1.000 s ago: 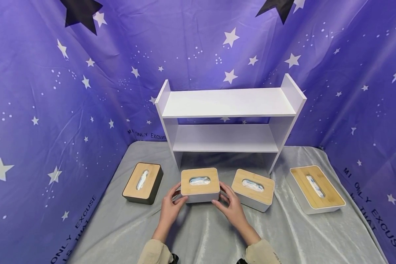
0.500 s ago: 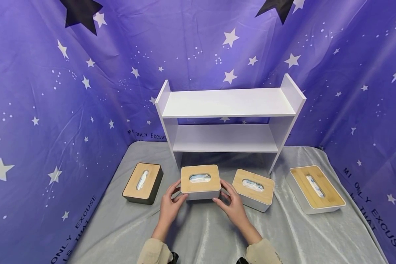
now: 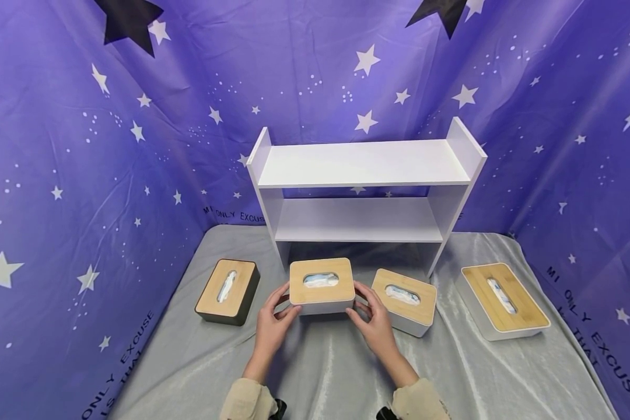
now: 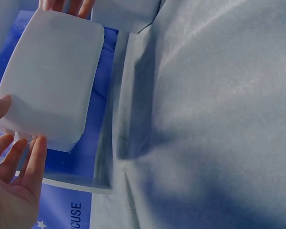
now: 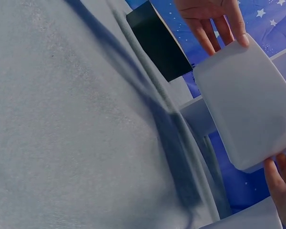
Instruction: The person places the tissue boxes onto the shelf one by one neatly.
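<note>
A white tissue box [image 3: 322,294] with a light wooden lid and tissue showing in its oval slot is held up between both hands in the head view. My left hand [image 3: 273,324] grips its left end, thumb at the near corner. At the opposite end, my right hand [image 3: 375,324] holds it the same way. Both wrist views show the pale underside of the box, with fingers on its two ends. Just right of the right hand sits another white tissue box [image 3: 408,296]. To the left lies a dark-sided tissue box [image 3: 227,291].
A white two-tier shelf [image 3: 359,219] stands behind the held box. A larger white tissue box [image 3: 505,300] with a wooden lid lies at the far right. Grey cloth [image 3: 189,373] covers the table, and a purple star-patterned curtain [image 3: 315,87] surrounds it.
Both hands have raised the held tissue box a little and moved it slightly away and to the right. The other boxes and the shelf have stayed put.
</note>
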Demonstrator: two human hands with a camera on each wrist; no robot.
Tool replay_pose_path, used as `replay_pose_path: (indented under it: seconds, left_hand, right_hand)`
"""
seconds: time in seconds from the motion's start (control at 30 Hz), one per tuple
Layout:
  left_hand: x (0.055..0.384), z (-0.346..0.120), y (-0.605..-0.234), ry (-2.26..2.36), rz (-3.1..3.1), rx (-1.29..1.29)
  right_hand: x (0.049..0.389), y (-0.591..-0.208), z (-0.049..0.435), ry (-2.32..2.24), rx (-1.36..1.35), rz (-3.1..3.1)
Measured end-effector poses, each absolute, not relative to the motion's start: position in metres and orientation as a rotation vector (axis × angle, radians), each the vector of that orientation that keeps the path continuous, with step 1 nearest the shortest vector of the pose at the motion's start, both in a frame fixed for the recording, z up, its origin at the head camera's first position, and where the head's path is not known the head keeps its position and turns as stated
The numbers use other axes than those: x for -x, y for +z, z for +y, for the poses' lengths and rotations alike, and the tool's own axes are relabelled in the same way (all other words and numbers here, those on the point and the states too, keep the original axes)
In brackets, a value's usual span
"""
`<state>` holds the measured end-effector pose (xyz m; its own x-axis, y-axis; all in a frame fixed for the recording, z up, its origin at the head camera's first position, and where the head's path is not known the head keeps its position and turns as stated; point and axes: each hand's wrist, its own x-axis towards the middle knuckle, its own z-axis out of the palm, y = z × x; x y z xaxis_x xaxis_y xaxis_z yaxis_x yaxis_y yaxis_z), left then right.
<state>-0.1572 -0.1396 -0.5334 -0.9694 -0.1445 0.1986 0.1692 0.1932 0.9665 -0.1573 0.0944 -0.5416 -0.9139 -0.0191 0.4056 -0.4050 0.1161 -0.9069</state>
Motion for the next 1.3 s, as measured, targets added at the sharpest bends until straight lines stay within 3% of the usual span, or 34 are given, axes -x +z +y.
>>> replay_pose_path:
  seconds: [0.47,0.8,1.3]
  left_hand:
    - [0.145,-0.126,-0.489,-1.845,-2.246,0.041]
    - [0.146,-0.124,-0.484,-1.814,-2.231,0.088]
    - [0.148,-0.121,-0.473,-1.817,-2.206,0.128]
  right_hand:
    - [0.159,-0.533,0.095,1.817,-0.362,-1.992]
    - [0.148,-0.499,0.094,1.763,-0.383,-1.980]
    - [0.149,-0.490,0.095,1.715,-0.374,-1.970]
